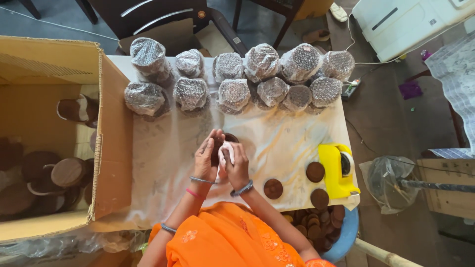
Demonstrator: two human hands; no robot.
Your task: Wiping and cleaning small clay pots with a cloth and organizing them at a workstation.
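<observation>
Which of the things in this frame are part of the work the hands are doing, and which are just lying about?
In use:
left hand and right hand on a dark round jar with a white cloth
loose lids
bubble-wrapped jars
tape dispenser
cardboard box
blue tub

Lying about:
white machine
sandal
plastic bag
chairs

Centre of frame: left hand (205, 159) and right hand (237, 165) raised side by side — fingers curled inward, thumbs close — forearms converging from the lower edge.

Bubble-wrapped bundles (232, 79), yellow tape dispenser (335, 170), open cardboard box (111, 133), blue tub (346, 232).
</observation>
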